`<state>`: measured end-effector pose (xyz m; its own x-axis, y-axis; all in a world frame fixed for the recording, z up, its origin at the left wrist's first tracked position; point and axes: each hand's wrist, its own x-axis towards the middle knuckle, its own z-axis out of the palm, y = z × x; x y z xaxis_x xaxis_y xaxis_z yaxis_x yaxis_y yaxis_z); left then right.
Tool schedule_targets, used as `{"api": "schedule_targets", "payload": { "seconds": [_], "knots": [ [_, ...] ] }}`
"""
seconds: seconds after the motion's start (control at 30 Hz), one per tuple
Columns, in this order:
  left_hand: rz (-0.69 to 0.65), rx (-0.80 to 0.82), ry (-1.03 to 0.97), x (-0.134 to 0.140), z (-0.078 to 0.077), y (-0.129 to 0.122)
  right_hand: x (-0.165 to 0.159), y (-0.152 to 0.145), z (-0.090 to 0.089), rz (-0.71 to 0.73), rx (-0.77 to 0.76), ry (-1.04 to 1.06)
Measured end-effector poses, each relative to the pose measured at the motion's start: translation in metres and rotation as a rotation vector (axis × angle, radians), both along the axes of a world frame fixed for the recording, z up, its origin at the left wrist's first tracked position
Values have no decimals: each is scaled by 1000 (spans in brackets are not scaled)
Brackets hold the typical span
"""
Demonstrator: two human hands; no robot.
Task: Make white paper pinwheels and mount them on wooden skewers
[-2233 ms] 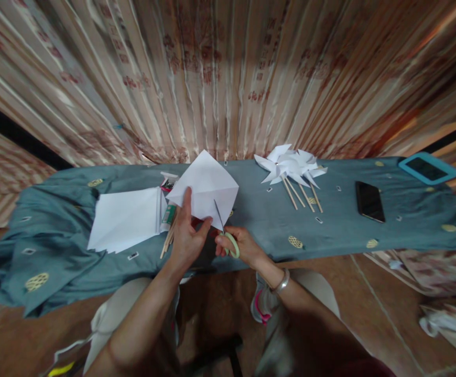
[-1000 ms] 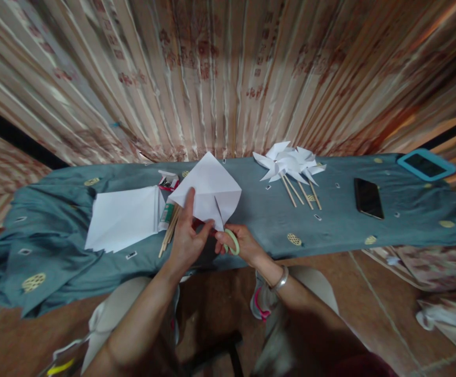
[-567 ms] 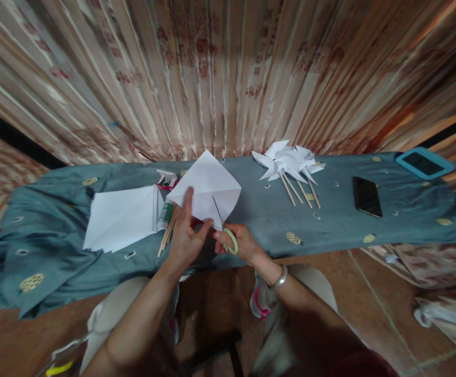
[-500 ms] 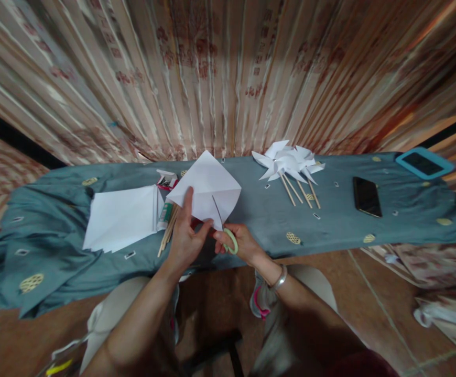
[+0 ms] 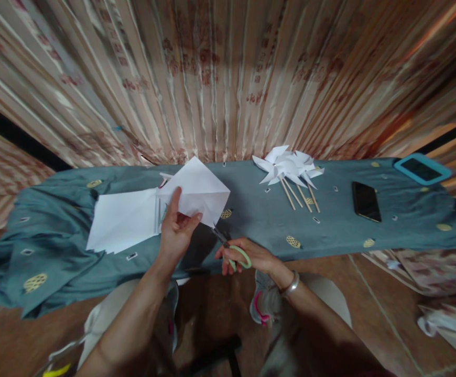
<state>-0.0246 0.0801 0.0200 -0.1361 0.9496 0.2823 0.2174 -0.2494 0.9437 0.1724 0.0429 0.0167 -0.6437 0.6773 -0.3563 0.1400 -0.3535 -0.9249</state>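
A creased white square of paper (image 5: pixel 202 180) is pinched in my left hand (image 5: pixel 175 228), tilted so one corner points away from me. My right hand (image 5: pixel 243 255) grips a pair of scissors (image 5: pixel 240 256) with pale green handles. The scissors' dark blades reach up toward the paper's near right corner; whether the tips touch it I cannot tell. Left of the held sheet lies a stack of white paper (image 5: pixel 123 217), partly covered by it. Behind the sheet the edge of a small open box (image 5: pixel 165 178) shows.
White paper pinwheels (image 5: pixel 285 166) on wooden sticks lie right of centre. Farther right are a black phone (image 5: pixel 366 201) and a blue-framed tablet (image 5: pixel 422 169). All rest on a narrow table under a green cloth (image 5: pixel 251 230), with a patterned curtain (image 5: pixel 212 78) behind.
The scissors have drawn back out of the paper, down and to the right with my right hand. My left hand has carried the paper left, now hiding the sticks and the green-and-white item.
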Motion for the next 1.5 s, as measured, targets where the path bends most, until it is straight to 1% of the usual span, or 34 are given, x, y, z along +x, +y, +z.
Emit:
{"api": "schedule_targets", "payload": {
  "seconds": [0.03,0.1,0.13,0.23,0.3,0.37,0.4,0.43,0.47,0.6,0.67,0.73,0.83,0.87,0.93,1.0,1.07,1.17,1.23,1.3,1.33,1.4,1.47,1.5],
  "knots": [
    [14,-57,-116,-2,3,1,7,-1,2,28,-14,-12],
    [35,-162,-354,-5,9,3,23,-3,4,37,-36,-23],
    [37,-191,-433,-7,12,3,32,-3,5,25,-44,-25],
    [-10,-259,-546,-11,18,2,55,0,3,-67,-20,-35],
    [-65,-300,-558,-11,20,-1,65,5,0,-261,32,-44],
    [-121,-328,-546,-9,21,-5,68,13,-2,-508,82,-17],
    [-147,-340,-535,-8,21,-7,67,16,-3,-597,99,6],
    [-171,-350,-523,-6,21,-9,65,19,-4,-656,114,29],
    [-193,-360,-510,-4,20,-10,62,22,-5,-684,126,44],
    [-259,-423,-466,1,18,-13,47,29,-6,-707,123,42],
    [-248,-426,-478,4,18,-12,41,29,-7,-693,84,55],
    [-199,-375,-549,6,19,-11,35,29,-8,-705,51,85],
    [-154,-329,-760,11,21,-9,28,31,-8,-828,48,128],
    [-173,-342,-836,13,22,-9,26,33,-8,-882,57,143],
    [-256,-392,-948,17,21,-10,21,36,-7,-980,82,182],
    [-344,-431,-984,23,19,-12,17,40,-7,-1054,108,235],
    [-394,-459,-968,31,15,-14,11,42,-7,-1098,133,255],
    [-388,-514,-990,44,13,-14,0,43,-8,-1074,172,199],
    [-258,-554,-1058,50,16,-11,-8,42,-7,-1000,201,143],
    [-72,-560,-1124,50,19,-6,-13,39,-5,-902,233,89],
    [-10,-544,-1142,48,21,-3,-14,36,-4,-846,246,66],
    [68,-522,-1164,40,25,4,-13,31,-2,-711,254,31],
    [115,-485,-1176,30,28,9,-9,23,1,-527,227,2],
    [136,-463,-1178,25,29,10,-7,18,1,-411,202,-11]
  ]
}}
